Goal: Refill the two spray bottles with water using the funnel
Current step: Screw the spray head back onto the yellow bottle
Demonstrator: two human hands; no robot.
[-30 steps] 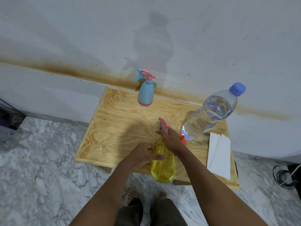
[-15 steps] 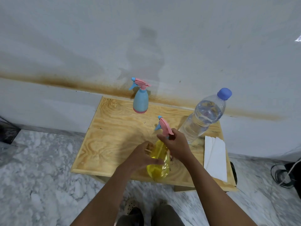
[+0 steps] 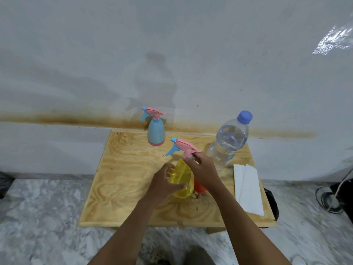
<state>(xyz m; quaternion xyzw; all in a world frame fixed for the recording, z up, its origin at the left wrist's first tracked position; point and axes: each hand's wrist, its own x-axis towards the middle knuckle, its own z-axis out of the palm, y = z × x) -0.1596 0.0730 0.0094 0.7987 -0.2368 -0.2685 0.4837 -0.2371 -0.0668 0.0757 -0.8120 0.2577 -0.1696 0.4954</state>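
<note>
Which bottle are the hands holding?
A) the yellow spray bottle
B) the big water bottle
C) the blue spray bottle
A: the left hand wraps the yellow spray bottle and the right hand grips its pink sprayer top; the others stand untouched.

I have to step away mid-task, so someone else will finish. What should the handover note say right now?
Left hand: gripping the yellow spray bottle by its body, on the wooden table.
Right hand: fingers on the neck below the pink spray head, apparently unscrewing it; whether it is free yet is unclear.
Blue spray bottle: upright at the back edge, head on.
Water bottle: capped, nearly full, to the right.
Orange funnel: behind the yellow bottle, partly hidden.
Done: no filling visible.
Left: fill both bottles through the funnel, refit heads.
</note>
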